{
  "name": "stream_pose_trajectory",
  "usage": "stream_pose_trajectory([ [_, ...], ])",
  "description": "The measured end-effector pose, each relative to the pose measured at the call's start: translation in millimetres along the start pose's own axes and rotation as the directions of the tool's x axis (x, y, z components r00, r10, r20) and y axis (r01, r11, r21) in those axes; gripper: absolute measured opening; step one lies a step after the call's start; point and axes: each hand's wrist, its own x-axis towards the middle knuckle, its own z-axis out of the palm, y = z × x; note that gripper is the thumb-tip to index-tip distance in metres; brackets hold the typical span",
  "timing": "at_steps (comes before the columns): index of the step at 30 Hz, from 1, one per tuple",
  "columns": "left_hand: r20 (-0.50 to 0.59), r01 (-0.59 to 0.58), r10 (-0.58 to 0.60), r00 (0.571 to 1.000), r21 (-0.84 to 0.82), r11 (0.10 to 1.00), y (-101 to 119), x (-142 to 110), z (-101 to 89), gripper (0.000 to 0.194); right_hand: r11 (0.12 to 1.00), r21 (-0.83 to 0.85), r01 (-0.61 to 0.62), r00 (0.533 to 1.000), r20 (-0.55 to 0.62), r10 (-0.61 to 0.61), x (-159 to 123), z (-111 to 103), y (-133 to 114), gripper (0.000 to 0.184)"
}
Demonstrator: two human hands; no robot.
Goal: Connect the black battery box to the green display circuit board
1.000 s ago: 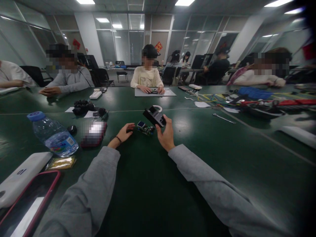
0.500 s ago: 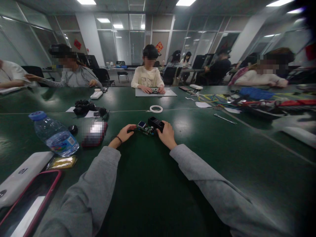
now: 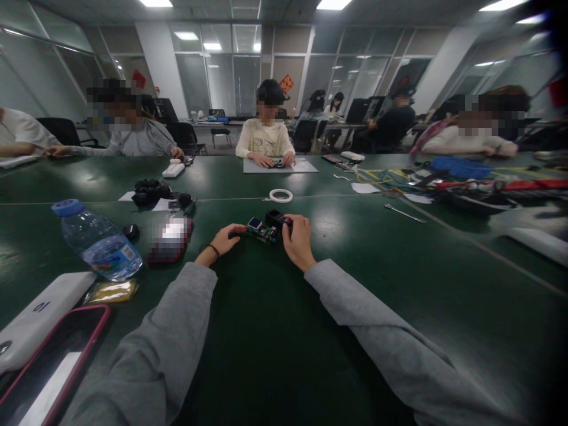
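A small green circuit board (image 3: 262, 232) with a little square screen at its left end lies in front of me on the table. My left hand (image 3: 225, 241) rests beside it, fingers stretched out, thumb apart, fingertips at the board's left edge. Just behind and to the right of the board is a black rectangular case (image 3: 276, 217) with an opening in its top. My right hand (image 3: 298, 239) grips the case's right end between thumb and fingers, and those fingers hide part of it.
Beyond the board lies a white ring-shaped coil (image 3: 281, 195). To the left are a water bottle (image 3: 100, 242), a red-edged phone (image 3: 171, 239), a larger phone (image 3: 53, 367) and black cables (image 3: 153, 192). A wrench (image 3: 404, 213) and tangled wires are at right. Several people sit around the table.
My right hand has shifted slightly, its fingers now more bent on the case, which has moved a little leftward. My left hand stays put. A person at far left has lowered an arm.
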Motion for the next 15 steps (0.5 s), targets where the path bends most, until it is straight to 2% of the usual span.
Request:
stream_pose_trajectory([
  [3, -0.017, 0.017, -0.018, 1.000, -0.040, 0.999, 1.2, 0.5, 1.2, 0.044, 0.991, -0.034, 0.132, 0.983, 0.130, -0.127, -3.3, -3.9, -11.9, 0.028],
  [5, -0.053, 0.029, -0.031, 0.998, -0.053, 0.998, 2.0, 0.7, 1.8, 0.045, 0.985, -0.062, 0.159, 0.975, 0.166, -0.147, -5.1, -3.9, -14.7, 0.029],
  [8, -0.079, 0.056, -0.061, 0.995, -0.059, 0.997, 4.8, -0.1, 1.5, 0.047, 0.984, -0.090, 0.151, 0.976, 0.173, -0.133, -5.5, -1.7, -12.4, 0.029],
  [10, -0.046, 0.086, -0.089, 0.995, -0.060, 0.994, 7.5, -1.4, 0.9, 0.051, 0.982, -0.103, 0.158, 0.976, 0.169, -0.139, -4.8, 0.1, -9.7, 0.030],
  [13, 0.010, 0.105, -0.105, 0.994, -0.049, 0.993, 9.2, -2.4, 0.5, 0.061, 0.976, -0.090, 0.198, 0.968, 0.174, -0.181, -3.7, 1.2, -8.1, 0.031],
  [15, -0.003, 0.102, -0.102, 0.995, -0.055, 0.993, 7.1, -1.4, 0.6, 0.072, 0.975, -0.028, 0.220, 0.959, 0.190, -0.210, -3.8, -0.6, -9.7, 0.029],
])
